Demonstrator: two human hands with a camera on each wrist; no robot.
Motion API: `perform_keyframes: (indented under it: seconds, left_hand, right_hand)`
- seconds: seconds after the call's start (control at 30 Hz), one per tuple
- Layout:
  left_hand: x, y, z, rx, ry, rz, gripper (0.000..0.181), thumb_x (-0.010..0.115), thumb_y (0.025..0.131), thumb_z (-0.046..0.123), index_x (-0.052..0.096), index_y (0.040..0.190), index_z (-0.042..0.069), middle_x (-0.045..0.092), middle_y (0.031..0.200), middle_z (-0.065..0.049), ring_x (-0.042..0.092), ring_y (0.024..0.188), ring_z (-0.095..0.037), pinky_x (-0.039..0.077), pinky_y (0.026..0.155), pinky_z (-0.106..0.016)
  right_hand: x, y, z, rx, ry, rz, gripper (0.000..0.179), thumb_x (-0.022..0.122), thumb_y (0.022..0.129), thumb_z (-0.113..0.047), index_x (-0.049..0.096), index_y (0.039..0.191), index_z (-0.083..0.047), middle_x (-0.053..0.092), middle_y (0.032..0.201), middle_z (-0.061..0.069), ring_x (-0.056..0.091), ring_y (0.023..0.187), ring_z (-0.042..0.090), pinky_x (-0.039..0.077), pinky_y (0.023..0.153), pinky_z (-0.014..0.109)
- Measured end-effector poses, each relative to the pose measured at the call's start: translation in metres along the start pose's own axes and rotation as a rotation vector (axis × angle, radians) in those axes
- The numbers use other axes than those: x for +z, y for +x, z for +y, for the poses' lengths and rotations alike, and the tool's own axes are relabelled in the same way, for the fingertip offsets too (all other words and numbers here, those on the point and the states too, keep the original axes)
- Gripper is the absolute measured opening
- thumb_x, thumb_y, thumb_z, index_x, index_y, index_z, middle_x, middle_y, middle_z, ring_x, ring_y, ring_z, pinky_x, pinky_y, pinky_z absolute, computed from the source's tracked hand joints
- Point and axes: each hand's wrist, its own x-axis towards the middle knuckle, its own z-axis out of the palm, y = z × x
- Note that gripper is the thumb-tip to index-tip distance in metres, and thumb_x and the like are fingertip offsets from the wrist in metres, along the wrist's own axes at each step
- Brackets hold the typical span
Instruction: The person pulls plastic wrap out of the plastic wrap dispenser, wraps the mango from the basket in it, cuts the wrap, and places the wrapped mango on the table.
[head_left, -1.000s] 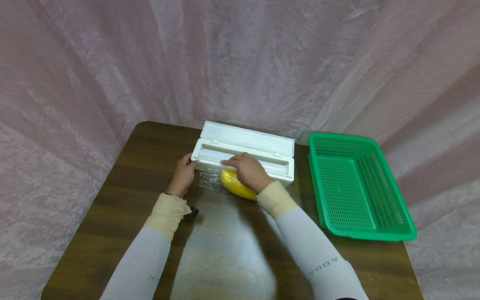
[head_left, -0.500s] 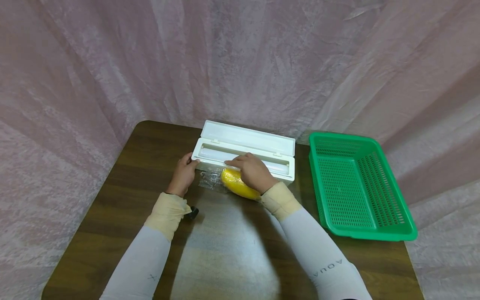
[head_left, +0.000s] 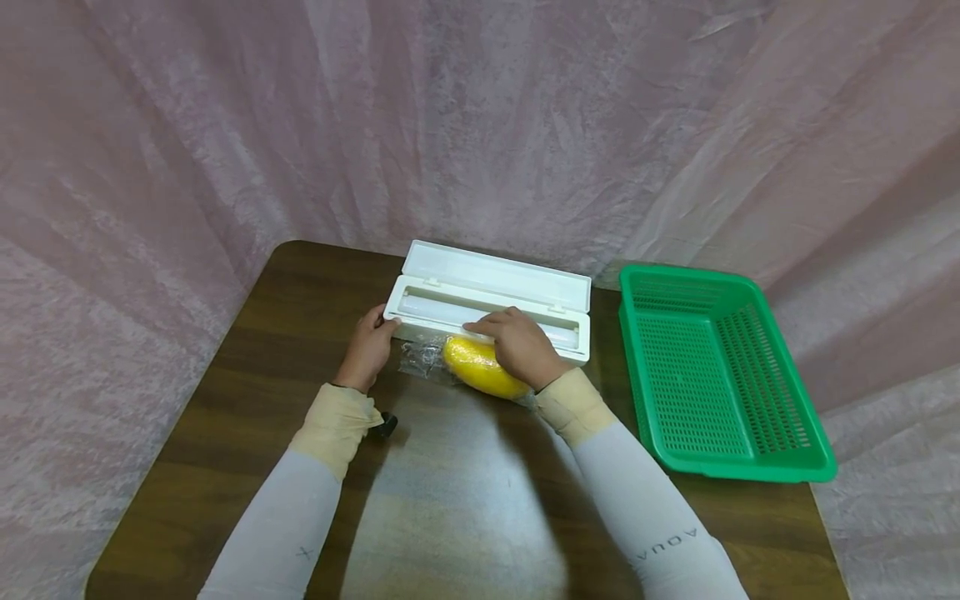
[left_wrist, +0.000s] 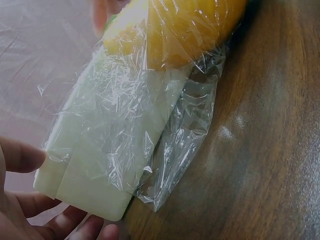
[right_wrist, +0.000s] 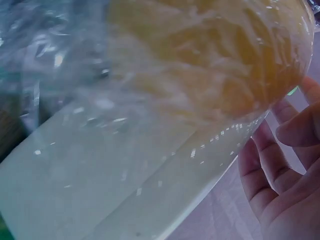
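Note:
A white cling film dispenser [head_left: 450, 312] lies on the table with its lid [head_left: 495, 275] swung back, and the film roll [head_left: 435, 310] shows inside. My left hand [head_left: 366, 346] grips its left end, thumb at the top edge and fingers around the end. My right hand [head_left: 521, 346] reaches over the front edge, index finger stretched onto the rim and the other fingers loosely bent. In front lies a yellow, oblong, fruit-like thing [head_left: 480, 367], covered by clear film [left_wrist: 175, 150] that hangs over the dispenser's front. The right forearm's cuff hides its right end.
A green plastic basket [head_left: 645, 400] stands on the right side of the brown wooden table [head_left: 247, 400]. A small black object [head_left: 386, 425] shows at the left wrist. Pink-grey curtain cloth [head_left: 480, 125] hangs right behind the table's back edge.
My right hand has slid to the right along the dispenser's front edge, uncovering more of the yellow thing. The left hand keeps its grip on the left end.

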Motion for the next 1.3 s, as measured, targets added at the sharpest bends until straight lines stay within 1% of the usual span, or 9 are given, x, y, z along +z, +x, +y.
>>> perform_keyframes:
  seconds: [0.1, 0.2, 0.37, 0.57, 0.67, 0.87, 1.03, 1.3]
  left_hand:
    - [0.0, -0.001, 0.001, -0.002, 0.006, 0.003, 0.057, 0.045, 0.108, 0.029, 0.03, 0.158, 0.006, 0.032, 0.161, -0.017, 0.031, 0.149, -0.033, 0.025, 0.123, -0.052]
    - [0.0, -0.001, 0.001, -0.01, 0.017, 0.003, 0.057, 0.045, 0.108, 0.03, 0.03, 0.158, 0.007, 0.03, 0.161, -0.017, 0.031, 0.149, -0.034, 0.025, 0.123, -0.053]
    - [0.0, 0.001, -0.001, -0.026, 0.027, 0.004, 0.058, 0.045, 0.108, 0.032, 0.03, 0.159, 0.009, 0.026, 0.161, -0.018, 0.029, 0.149, -0.034, 0.025, 0.123, -0.054]
    - [0.0, 0.004, -0.002, -0.023, 0.023, 0.002, 0.058, 0.045, 0.108, 0.031, 0.03, 0.158, 0.008, 0.026, 0.162, -0.018, 0.03, 0.149, -0.034, 0.025, 0.123, -0.053]
    - [0.0, 0.003, -0.002, -0.018, 0.021, 0.002, 0.058, 0.045, 0.108, 0.031, 0.03, 0.158, 0.007, 0.026, 0.162, -0.018, 0.03, 0.149, -0.034, 0.025, 0.123, -0.053]
    - [0.0, 0.002, -0.002, -0.004, 0.019, 0.002, 0.056, 0.045, 0.108, 0.03, 0.032, 0.157, 0.006, 0.029, 0.162, -0.017, 0.031, 0.149, -0.033, 0.026, 0.123, -0.052]
    - [0.0, 0.002, -0.002, 0.003, 0.021, 0.002, 0.056, 0.045, 0.108, 0.028, 0.031, 0.157, 0.005, 0.03, 0.162, -0.018, 0.031, 0.149, -0.034, 0.026, 0.123, -0.052]
    - [0.001, 0.0, 0.002, 0.013, 0.01, -0.006, 0.054, 0.044, 0.108, 0.024, 0.031, 0.156, 0.003, 0.033, 0.162, -0.018, 0.029, 0.151, -0.032, 0.023, 0.124, -0.052]
  right_hand:
    - [-0.002, -0.004, 0.001, 0.019, 0.014, -0.018, 0.069, 0.039, 0.09, 0.013, 0.059, 0.142, -0.028, 0.068, 0.133, -0.001, 0.057, 0.127, 0.025, 0.042, 0.113, 0.039]
    - [-0.004, -0.007, 0.002, 0.027, 0.018, -0.021, 0.07, 0.038, 0.09, 0.013, 0.059, 0.143, -0.028, 0.067, 0.134, 0.0, 0.057, 0.127, 0.025, 0.042, 0.113, 0.039]
    - [-0.004, -0.012, 0.006, 0.027, 0.016, 0.0, 0.068, 0.04, 0.091, 0.014, 0.06, 0.141, -0.028, 0.068, 0.133, -0.001, 0.058, 0.125, 0.025, 0.044, 0.111, 0.039]
    - [-0.001, -0.017, 0.01, 0.023, 0.008, 0.028, 0.067, 0.041, 0.092, 0.013, 0.061, 0.141, -0.029, 0.069, 0.131, 0.0, 0.059, 0.124, 0.025, 0.045, 0.11, 0.04]
    - [-0.001, -0.019, 0.011, 0.023, 0.008, 0.039, 0.067, 0.043, 0.091, 0.013, 0.061, 0.14, -0.028, 0.069, 0.13, 0.0, 0.059, 0.124, 0.025, 0.046, 0.109, 0.04]
    - [-0.002, -0.02, 0.011, 0.029, 0.003, 0.037, 0.067, 0.047, 0.091, 0.014, 0.062, 0.14, -0.028, 0.07, 0.129, 0.001, 0.059, 0.125, 0.026, 0.046, 0.109, 0.041]
    - [-0.001, -0.021, 0.014, 0.016, -0.003, 0.06, 0.066, 0.048, 0.09, 0.014, 0.063, 0.139, -0.027, 0.071, 0.127, 0.001, 0.06, 0.122, 0.026, 0.047, 0.107, 0.04]
    - [0.0, -0.025, 0.018, -0.007, -0.009, 0.094, 0.063, 0.047, 0.089, 0.013, 0.065, 0.137, -0.026, 0.071, 0.125, 0.002, 0.061, 0.122, 0.025, 0.045, 0.109, 0.04]
